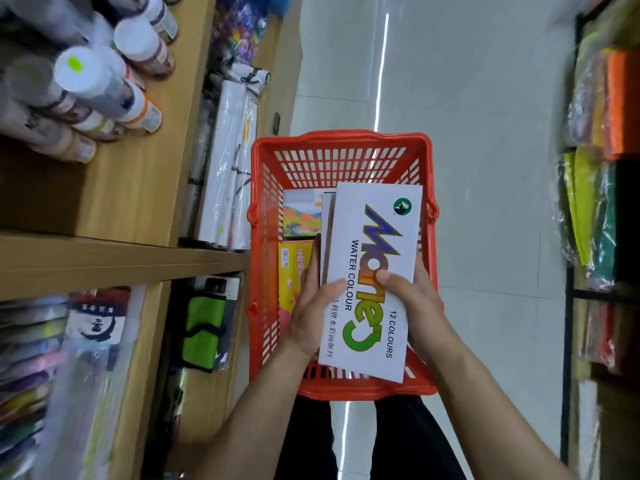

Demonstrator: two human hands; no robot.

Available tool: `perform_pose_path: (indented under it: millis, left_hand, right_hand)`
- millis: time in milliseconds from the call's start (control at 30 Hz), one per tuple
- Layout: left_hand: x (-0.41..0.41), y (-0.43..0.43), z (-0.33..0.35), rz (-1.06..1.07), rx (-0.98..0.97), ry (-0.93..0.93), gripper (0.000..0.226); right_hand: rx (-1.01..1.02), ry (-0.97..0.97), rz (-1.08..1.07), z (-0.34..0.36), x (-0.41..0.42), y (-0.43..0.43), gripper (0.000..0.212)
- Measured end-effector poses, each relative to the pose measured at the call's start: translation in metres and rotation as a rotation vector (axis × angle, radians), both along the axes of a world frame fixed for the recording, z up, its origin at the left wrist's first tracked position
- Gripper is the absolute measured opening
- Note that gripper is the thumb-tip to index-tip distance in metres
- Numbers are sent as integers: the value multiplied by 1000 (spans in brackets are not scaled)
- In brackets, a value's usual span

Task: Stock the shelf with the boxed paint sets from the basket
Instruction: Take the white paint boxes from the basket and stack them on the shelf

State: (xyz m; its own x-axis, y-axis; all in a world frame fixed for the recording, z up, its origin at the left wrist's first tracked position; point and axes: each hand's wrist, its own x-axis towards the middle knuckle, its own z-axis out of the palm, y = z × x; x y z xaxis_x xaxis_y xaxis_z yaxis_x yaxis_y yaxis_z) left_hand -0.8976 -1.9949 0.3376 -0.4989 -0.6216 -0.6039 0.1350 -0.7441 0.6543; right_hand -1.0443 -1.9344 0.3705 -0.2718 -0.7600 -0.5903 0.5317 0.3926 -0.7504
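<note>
A red plastic basket (343, 143) stands on the floor in front of me. Both my hands hold a white water colour box (374, 237) printed "12 COLOURS", lifted above the basket. My left hand (311, 317) grips its left edge and my right hand (412, 303) its right edge, thumbs on top. A second white box edge (327, 237) shows just under it on the left. Inside the basket lie a box with a landscape picture (301, 213) and a yellow and pink box (292, 271). The wooden shelf (114, 261) runs along my left.
On the upper shelf stand several white-capped bottles (100, 77) and wrapped white packs (225, 161). Lower down sit a green and black pouch (204, 327) and plastic-wrapped goods (52, 358). A black rack with coloured sheets (602, 168) lines the right. Pale tiled floor (485, 168) lies between.
</note>
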Motion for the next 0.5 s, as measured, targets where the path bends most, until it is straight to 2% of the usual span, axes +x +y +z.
perform_pose_path:
  millis: [100,200,300,500]
  left_hand:
    - [1,-4,35,27,-70,17,72]
    - [1,-5,74,73,-105,21,81]
    - [5,-1,107,129,-158,22,79]
    - [12,27,164,326,-231,-12,75]
  right_hand:
    - [-19,-39,45,25,-4,-11,65]
    - [-61,-13,111,57,-8,-21,63]
    - [-111,9,165,91,-5,-24,59]
    - [-189,5,258,138,13,-12,63]
